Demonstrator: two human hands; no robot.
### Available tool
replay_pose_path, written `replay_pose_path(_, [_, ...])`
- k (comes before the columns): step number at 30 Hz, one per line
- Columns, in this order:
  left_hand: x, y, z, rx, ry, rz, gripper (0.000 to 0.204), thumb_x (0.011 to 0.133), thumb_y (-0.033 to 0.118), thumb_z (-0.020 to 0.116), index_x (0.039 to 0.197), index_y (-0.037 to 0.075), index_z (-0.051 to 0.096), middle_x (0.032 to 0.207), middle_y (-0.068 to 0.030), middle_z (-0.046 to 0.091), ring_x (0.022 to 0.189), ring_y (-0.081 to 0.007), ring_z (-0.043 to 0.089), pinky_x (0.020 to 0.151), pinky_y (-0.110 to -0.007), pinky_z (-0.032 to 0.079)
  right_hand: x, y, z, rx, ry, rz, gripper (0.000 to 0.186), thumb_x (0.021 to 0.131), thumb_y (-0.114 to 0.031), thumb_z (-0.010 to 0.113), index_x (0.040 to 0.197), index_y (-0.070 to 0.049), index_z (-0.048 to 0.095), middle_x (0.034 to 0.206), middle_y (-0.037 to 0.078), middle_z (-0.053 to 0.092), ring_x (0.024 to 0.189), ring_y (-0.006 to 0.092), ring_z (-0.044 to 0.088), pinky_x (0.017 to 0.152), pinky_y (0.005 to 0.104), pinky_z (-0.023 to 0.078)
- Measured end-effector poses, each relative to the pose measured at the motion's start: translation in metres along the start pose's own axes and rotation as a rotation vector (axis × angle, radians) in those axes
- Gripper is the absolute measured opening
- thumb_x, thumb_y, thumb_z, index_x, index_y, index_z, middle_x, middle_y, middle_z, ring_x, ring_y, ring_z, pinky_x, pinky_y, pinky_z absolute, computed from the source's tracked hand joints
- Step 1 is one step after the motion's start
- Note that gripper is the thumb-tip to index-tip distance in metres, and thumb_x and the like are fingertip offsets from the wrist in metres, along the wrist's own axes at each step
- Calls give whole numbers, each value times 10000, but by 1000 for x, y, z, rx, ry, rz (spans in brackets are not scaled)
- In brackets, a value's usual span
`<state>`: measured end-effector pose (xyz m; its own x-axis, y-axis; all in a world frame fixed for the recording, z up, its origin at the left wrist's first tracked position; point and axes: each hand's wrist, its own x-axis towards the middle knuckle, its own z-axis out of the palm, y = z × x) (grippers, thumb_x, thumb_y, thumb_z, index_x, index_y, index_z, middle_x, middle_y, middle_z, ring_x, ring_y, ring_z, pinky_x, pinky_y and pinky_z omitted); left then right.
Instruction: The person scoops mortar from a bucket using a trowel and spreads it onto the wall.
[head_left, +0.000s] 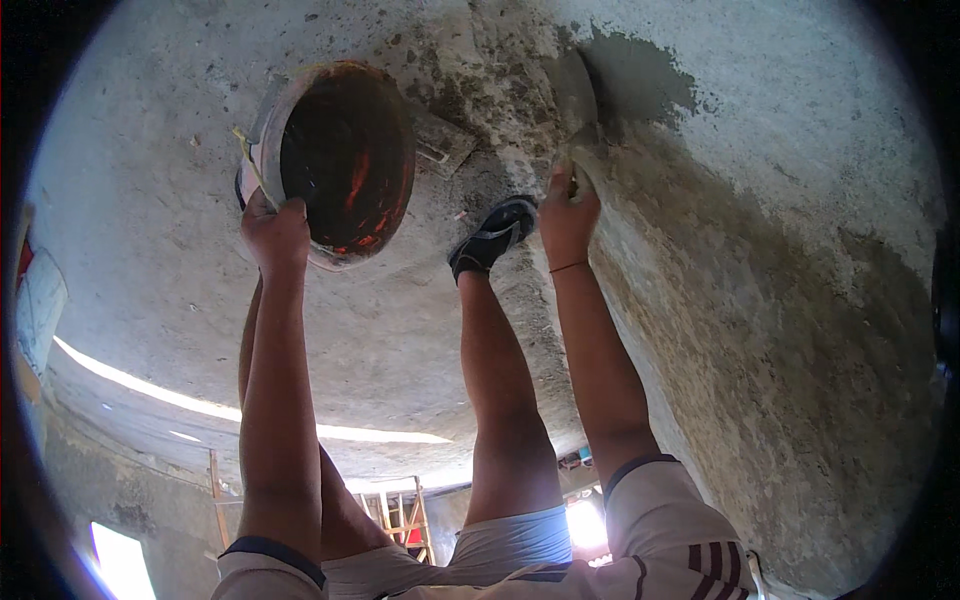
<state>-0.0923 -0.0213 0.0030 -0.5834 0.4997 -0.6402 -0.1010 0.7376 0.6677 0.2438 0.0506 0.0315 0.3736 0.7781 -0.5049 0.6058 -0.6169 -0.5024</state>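
My left hand [275,235] is closed on a bucket [268,150] by a pale cord-like handle at its side. The bucket is tipped so that its dark inside shows, with reddish streaks low on the wall; how much is in it I cannot tell. My right hand [568,215] grips a trowel [573,95] by its handle. Its grey blade stands edge-on along the foot of the wall, beside a darker, wet-looking mortar patch [640,75]. A flat rectangular float [440,143] lies on the floor between the two hands.
A rough plastered wall [760,290] rises along my right side. Crumbs of mortar [480,75] are scattered on the concrete floor [400,370] near the wall's foot. My sandalled foot [495,232] stands close to the wall. Behind me is a wooden frame [405,520].
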Motion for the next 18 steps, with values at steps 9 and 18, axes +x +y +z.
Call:
replay_pose_path(9, [0, 3, 2, 50, 11, 36, 288, 682, 59, 560, 943, -14, 659, 845, -75, 669, 772, -169, 622, 718, -285, 476, -23, -20, -10, -165, 132, -346, 351, 920, -209, 567, 1183, 23, 556, 910, 201, 653, 783, 324, 658, 645, 367, 494])
replay_pose_path(18, [0, 6, 0, 49, 22, 11, 275, 691, 56, 560, 936, -19, 659, 829, -73, 665, 757, -157, 616, 715, -291, 474, -38, -32, -16, 213, 153, -96, 410, 905, -172, 576, 1271, 1, 510, 868, 172, 643, 749, 274, 631, 650, 447, 507])
